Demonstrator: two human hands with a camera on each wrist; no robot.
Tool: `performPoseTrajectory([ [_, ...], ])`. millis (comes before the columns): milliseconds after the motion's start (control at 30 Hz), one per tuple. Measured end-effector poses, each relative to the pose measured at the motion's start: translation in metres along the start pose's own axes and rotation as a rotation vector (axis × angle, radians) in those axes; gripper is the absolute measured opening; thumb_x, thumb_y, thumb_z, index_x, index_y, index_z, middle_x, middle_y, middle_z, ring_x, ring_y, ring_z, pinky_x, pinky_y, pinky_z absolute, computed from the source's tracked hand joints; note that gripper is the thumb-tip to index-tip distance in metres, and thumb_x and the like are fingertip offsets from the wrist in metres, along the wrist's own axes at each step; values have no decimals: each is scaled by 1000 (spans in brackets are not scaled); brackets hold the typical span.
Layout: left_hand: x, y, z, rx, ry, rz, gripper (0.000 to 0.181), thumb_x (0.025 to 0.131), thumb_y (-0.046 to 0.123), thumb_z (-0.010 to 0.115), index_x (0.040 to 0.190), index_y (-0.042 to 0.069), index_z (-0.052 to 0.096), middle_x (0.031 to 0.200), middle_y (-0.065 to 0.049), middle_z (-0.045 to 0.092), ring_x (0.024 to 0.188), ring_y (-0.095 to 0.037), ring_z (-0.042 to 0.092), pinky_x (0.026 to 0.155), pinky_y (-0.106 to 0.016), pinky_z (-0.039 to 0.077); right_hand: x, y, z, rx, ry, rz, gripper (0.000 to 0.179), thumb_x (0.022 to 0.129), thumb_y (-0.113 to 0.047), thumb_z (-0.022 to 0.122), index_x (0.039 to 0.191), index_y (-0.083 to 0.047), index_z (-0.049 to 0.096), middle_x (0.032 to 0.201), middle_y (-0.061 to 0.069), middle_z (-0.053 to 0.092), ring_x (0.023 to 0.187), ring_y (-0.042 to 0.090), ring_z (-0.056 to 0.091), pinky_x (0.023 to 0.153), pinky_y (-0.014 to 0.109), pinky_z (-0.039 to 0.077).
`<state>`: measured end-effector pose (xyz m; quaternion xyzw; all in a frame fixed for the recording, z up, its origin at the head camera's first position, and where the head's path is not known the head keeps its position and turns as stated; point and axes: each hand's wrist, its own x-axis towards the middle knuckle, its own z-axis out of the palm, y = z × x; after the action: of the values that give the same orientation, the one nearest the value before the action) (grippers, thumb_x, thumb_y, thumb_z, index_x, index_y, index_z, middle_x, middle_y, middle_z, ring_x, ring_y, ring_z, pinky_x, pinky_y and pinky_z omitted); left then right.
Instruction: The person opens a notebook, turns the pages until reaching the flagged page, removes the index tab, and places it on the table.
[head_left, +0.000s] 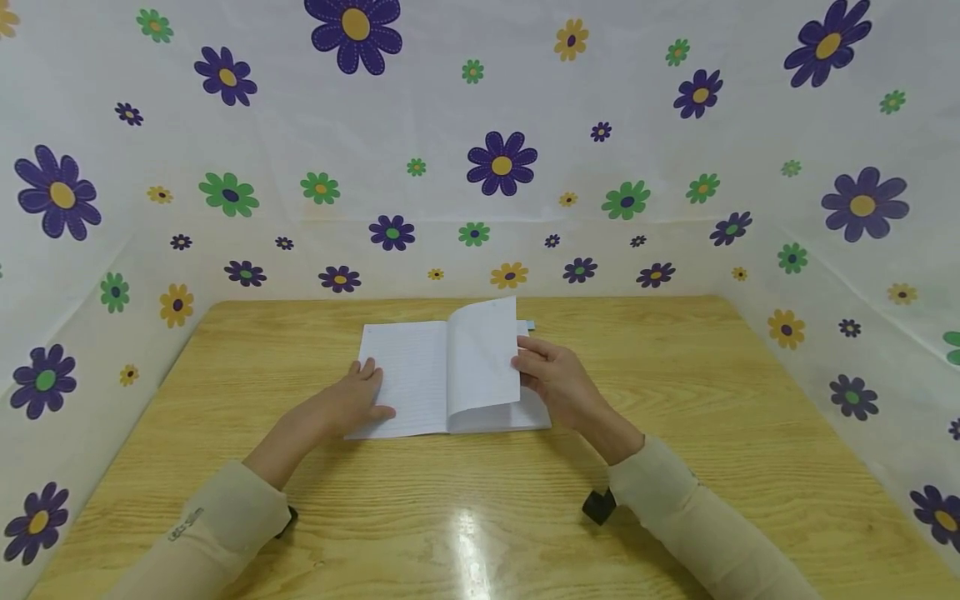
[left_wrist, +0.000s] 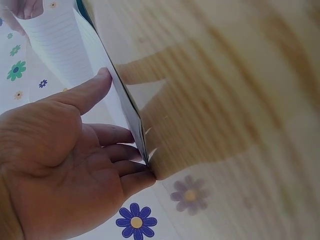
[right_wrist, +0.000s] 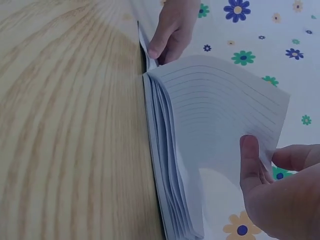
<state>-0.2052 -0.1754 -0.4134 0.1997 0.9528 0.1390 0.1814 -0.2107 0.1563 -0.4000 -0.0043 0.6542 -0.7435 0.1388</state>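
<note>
The open notebook (head_left: 534,417) lies near the far edge of the bench (head_left: 375,508), about midway across, with wood stretching to either side and more toward the person. A flowered white cloth (head_left: 420,100) borders the far edge and both sides. The left hand (head_left: 337,408), fingers loosely extended, rests on the left page (head_left: 412,383) at its outer edge. The right hand (head_left: 566,383) pinches a lifted page (head_left: 483,358) between thumb and fingers; thin, ruled paper curves up from the spine. The bench is glossy, streaked with grain.
</note>
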Motion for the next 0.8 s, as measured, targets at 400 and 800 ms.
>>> performPoseTrajectory([
  [400, -2, -2, 0, -16, 6, 17, 77, 107, 32, 57, 152, -21, 25, 161, -41, 12, 150, -58, 9, 121, -62, 18, 6, -3, 8, 49, -24, -33, 54, 103, 1, 59, 154, 7, 40, 107, 2, 65, 97, 13, 60, 87, 23, 55],
  [800, -4, -1, -2, -23, 10, 9, 77, 107, 33, 59, 152, -20, 26, 162, -40, 14, 150, -57, 11, 121, -63, 18, 13, -6, 25, 97, -68, -70, 50, 103, 3, 57, 151, 9, 44, 99, 0, 69, 93, 12, 62, 83, 24, 56],
])
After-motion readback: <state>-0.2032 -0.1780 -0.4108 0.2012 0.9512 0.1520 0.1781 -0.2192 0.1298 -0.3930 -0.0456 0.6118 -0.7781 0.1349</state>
